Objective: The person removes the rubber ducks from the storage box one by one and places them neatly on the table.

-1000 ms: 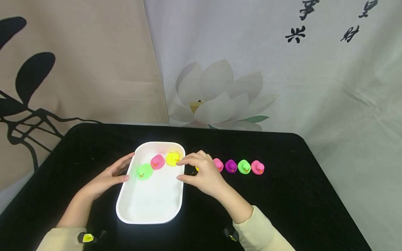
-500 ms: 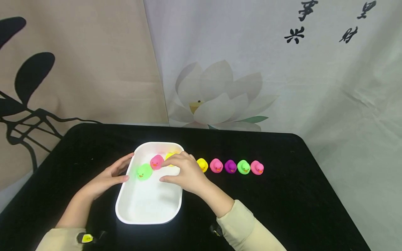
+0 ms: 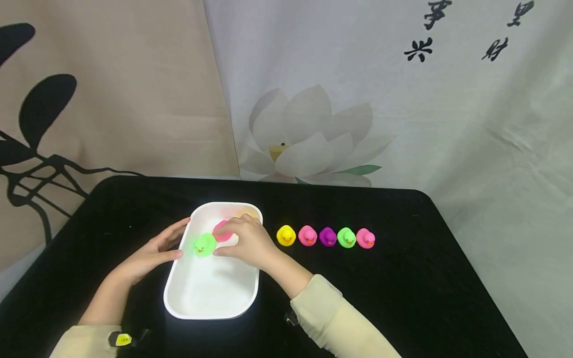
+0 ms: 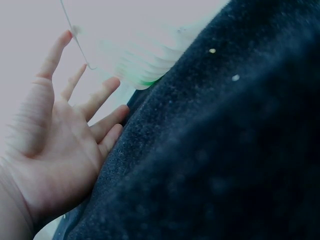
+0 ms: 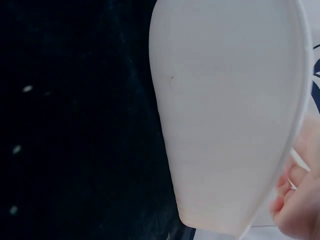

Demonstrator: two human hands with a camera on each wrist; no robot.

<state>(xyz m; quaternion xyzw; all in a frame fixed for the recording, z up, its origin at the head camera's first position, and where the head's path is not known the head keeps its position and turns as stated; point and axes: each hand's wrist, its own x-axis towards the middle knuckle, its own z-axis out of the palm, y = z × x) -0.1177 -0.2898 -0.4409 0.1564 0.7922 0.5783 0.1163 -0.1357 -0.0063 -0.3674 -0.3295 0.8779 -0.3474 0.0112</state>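
Note:
A white tray (image 3: 210, 303) lies on the black cloth. Inside it are a green rubber duck (image 3: 205, 244), a pink rubber duck (image 3: 222, 231) and a yellow rubber duck (image 3: 247, 214), the last mostly hidden behind my right hand. My left hand (image 3: 152, 254) rests at the tray's left side, fingertips and thumb at the rim; in the left wrist view the left hand (image 4: 65, 145) has its fingers spread. My right hand (image 3: 248, 243) reaches over the tray's right rim, thumb and fingers parted around the pink duck. In the right wrist view the tray's outer wall (image 5: 225, 125) partly covers the right hand (image 5: 300, 200).
To the right of the tray runs a row of rubber ducks: yellow (image 3: 286, 235), pink (image 3: 307, 235), purple (image 3: 328, 237), green (image 3: 346, 237) and another pink duck (image 3: 365, 238). A printed cloth backdrop (image 3: 447, 124) hangs behind the black-covered table (image 3: 403, 278).
My right hand has moved left from the tray's right rim, past the yellow duck to the pink one. The row's yellow duck has come into full view. My left hand has stayed in place.

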